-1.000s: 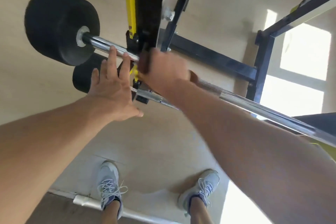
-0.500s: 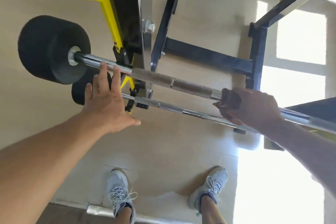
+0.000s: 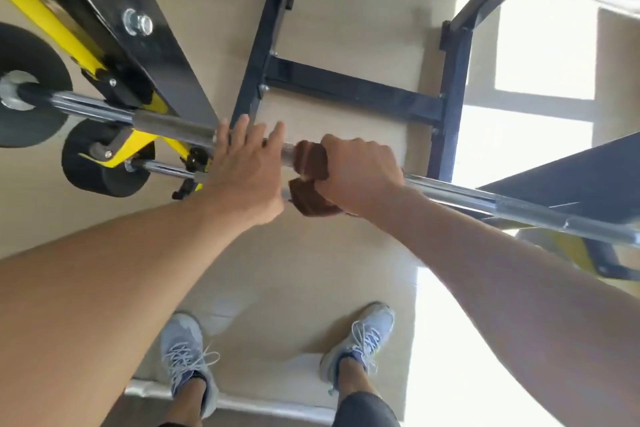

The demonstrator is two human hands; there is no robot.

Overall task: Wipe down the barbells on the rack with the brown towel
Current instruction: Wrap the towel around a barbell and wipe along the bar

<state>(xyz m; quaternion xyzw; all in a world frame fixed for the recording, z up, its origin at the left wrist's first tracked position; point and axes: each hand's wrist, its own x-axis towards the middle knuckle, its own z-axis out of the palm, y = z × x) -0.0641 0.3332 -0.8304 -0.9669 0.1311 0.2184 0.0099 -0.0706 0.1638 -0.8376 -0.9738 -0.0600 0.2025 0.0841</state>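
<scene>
The upper barbell (image 3: 485,199) is a chrome bar with a black weight at its left end, lying across the black and yellow rack (image 3: 114,45). My right hand (image 3: 360,173) grips the brown towel (image 3: 310,177), which is wrapped round the middle of this bar. My left hand (image 3: 242,170) rests on the same bar just left of the towel, its fingers straight and spread. A lower barbell (image 3: 159,168) with a smaller black weight sits on the rack below and to the left. Most of it is hidden by my left hand and arm.
Dark blue frame posts and a crossbar (image 3: 353,95) stand on the beige floor behind the bars. A dark bench pad (image 3: 571,180) lies at the right. My two feet in grey shoes (image 3: 188,354) stand below the bars. A metal tube (image 3: 242,404) lies behind my heels.
My right hand has slid the towel back left along the upper bar to its middle. My left hand has shifted right along the bar. The view has moved right and closer.
</scene>
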